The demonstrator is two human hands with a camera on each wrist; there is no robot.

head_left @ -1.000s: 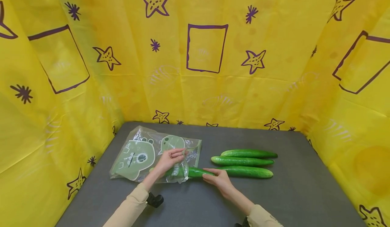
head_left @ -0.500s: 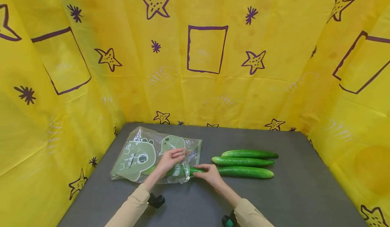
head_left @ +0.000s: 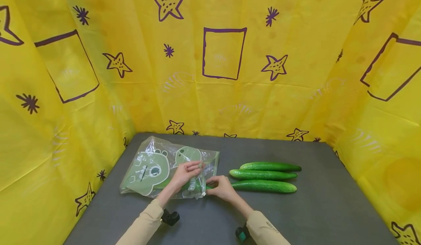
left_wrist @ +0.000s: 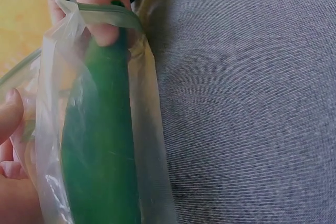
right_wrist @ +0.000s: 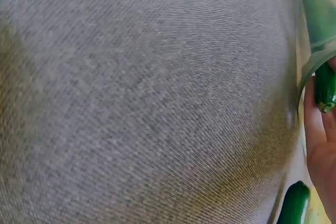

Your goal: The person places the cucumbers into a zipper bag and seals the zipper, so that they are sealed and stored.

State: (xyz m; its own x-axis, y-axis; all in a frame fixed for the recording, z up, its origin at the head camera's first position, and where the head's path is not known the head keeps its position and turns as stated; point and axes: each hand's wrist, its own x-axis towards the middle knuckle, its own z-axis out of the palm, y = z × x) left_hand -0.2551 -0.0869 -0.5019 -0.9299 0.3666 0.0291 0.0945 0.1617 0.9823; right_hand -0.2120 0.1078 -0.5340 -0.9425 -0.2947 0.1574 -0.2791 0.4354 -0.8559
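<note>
Almost bagged: one cucumber [right_wrist: 326, 86], right hand [head_left: 223, 188] pinching it, left hand [head_left: 185, 174] the bag [head_left: 139, 172]; three others [head_left: 263, 174] outside, lower right.

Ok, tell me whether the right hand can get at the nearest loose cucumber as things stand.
Probably yes, but only after letting go: the nearest loose cucumber lies uncovered beside the right hand, which holds the end of the bagged cucumber.

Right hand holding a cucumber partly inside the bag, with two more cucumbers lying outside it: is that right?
Not two: three more cucumbers lie outside the bag, as the head view shows. The right hand does hold a cucumber partly inside it.
</note>
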